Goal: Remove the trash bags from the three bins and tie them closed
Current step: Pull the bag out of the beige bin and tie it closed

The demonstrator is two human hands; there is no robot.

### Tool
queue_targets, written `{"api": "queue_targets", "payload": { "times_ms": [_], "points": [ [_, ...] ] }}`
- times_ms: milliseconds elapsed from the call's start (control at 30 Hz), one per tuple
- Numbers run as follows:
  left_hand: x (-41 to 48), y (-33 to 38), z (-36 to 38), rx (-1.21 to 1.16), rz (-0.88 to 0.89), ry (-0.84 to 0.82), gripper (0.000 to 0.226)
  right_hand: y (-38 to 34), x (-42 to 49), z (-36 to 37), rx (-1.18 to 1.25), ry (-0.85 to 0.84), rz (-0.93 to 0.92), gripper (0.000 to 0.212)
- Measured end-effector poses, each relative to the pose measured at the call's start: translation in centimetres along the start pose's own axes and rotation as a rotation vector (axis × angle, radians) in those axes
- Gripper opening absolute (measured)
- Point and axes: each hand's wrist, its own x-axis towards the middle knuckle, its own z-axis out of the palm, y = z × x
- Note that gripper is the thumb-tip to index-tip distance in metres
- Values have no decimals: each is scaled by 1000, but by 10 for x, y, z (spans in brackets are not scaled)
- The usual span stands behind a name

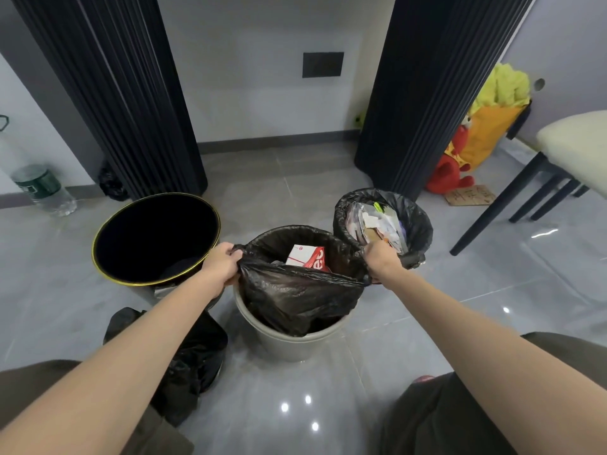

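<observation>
Three bins stand on the floor. The left black bin with a gold rim [108, 264] holds no bag. In the middle, a grey bin [289, 344] holds a black trash bag [295, 293] whose rim is lifted above the bin; a red and white box [307, 256] lies inside. My left hand [221, 262] grips the bag's left edge and my right hand [381, 257] grips its right edge. The right bin [417, 231] is lined with a black bag full of paper trash. A filled black bag [193, 359] lies on the floor under my left forearm.
Dark pleated curtains [131, 103] hang behind the bins on both sides. A plastic bottle [46, 188] stands at the left wall. A chair [558, 165] and a red and yellow plush toy [469, 149] are at the right. The tiled floor is glossy grey.
</observation>
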Motion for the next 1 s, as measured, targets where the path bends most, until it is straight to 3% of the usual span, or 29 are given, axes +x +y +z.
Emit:
{"api": "queue_targets", "payload": {
  "times_ms": [67,167,300,400,467,600,633,767,833,900,1000],
  "points": [
    [1,-1,-5,113,153,86,25,0,2,0,70,124,-30,29],
    [-4,5,-14,78,301,184,26,-3,-2,-6,168,246,-114,24],
    [-25,15,-16,21,530,216,26,-11,-10,-14,238,280,-227,22],
    [-36,17,-12,72,589,242,21,-14,-14,-18,212,265,-273,18],
    [-39,21,-11,86,581,284,15,-12,-11,-17,179,221,-265,19],
    [-34,34,-12,65,504,281,26,-11,-2,-11,69,38,-97,67],
    [-31,37,-12,106,483,246,33,-12,-1,-10,49,8,-69,70],
    [-9,42,-6,354,336,87,60,-9,14,1,167,-127,9,50],
    [2,42,-3,517,281,64,66,-5,26,9,164,-97,36,43],
    [9,41,1,626,236,61,63,-4,35,16,106,13,24,37],
    [15,41,7,705,255,59,36,-9,44,21,52,140,-61,30]
  ]
}}
